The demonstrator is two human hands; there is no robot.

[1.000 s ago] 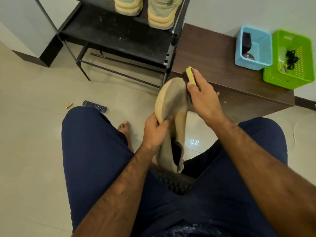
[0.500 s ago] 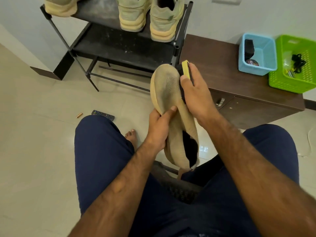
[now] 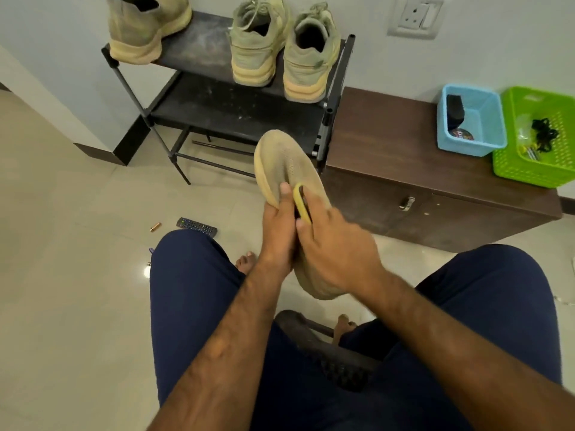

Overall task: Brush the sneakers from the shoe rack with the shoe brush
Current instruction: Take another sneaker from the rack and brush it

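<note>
I hold a beige knit sneaker (image 3: 287,158) above my knees, toe pointing away from me. My left hand (image 3: 278,231) grips its left side near the middle. My right hand (image 3: 334,244) grips a yellow-backed shoe brush (image 3: 301,202) and presses it against the sneaker's upper, right beside my left thumb. The heel end is mostly hidden behind my right hand. On the black shoe rack (image 3: 199,48) stand three more sneakers: one at the left (image 3: 143,24) and a pair (image 3: 284,48) at the right.
A low brown cabinet (image 3: 398,150) stands right of the rack, carrying a blue basket (image 3: 490,132) and a green basket (image 3: 557,169). A remote control (image 3: 196,227) and a small battery (image 3: 155,227) lie on the tiled floor left of my knee. I sit on a dark stool (image 3: 336,365).
My right hand has drawn the brush from the sneaker's toe back toward its middle, next to my left hand. The view has tilted up, showing more of the rack.
</note>
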